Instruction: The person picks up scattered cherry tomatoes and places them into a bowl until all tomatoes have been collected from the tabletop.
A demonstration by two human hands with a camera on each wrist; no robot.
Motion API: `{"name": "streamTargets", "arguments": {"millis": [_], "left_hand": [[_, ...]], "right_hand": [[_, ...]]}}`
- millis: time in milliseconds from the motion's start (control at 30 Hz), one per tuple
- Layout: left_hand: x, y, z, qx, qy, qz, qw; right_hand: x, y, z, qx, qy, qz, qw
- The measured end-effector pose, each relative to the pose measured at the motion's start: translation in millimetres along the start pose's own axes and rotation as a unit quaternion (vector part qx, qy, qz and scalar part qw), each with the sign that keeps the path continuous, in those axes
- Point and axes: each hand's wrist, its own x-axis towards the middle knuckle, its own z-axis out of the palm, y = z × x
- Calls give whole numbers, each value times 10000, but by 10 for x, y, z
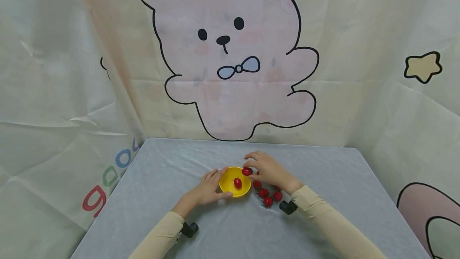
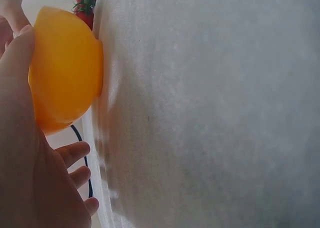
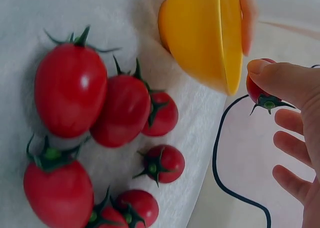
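A yellow bowl [image 1: 223,189] stands on the table with a cherry tomato [image 1: 237,183] inside it. My left hand [image 1: 206,189] holds the bowl from its left side, thumb at the near rim and index finger at the far rim; the other fingers stretch out past it. Between thumb and index finger my right hand [image 1: 267,169] pinches another cherry tomato [image 3: 256,90], close by the bowl's right rim. Below that hand, several red tomatoes with green stems [image 3: 70,90] lie grouped to the right of the bowl, partly hidden by the hand in the head view.
A grey-blue cloth covers the table [image 1: 143,211]. Behind it hangs a curtain [image 1: 330,103] printed with a pink cartoon animal. Dark wrist cameras [image 1: 189,230] sit under both wrists. A dark cable [image 3: 216,163] shows past the table edge in the right wrist view.
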Motion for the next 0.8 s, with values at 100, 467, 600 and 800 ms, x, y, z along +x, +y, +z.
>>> {"name": "streamTargets", "arguments": {"millis": [100,467,600,800], "left_hand": [[-5,-5,2,10,-6,46,10000],[-21,7,-9,-7,-12,133,9999],[-20,13,-10,4,-31,137,9999],[-26,17,-6,4,-2,177,9998]], "right_hand": [[31,-33,34,-50,-72,-27,10000],[95,-150,123,-91,-206,-250,9994],[101,-194,150,-71,-327,-223,9992],[88,-238,194,88,-374,-249,9990]]}}
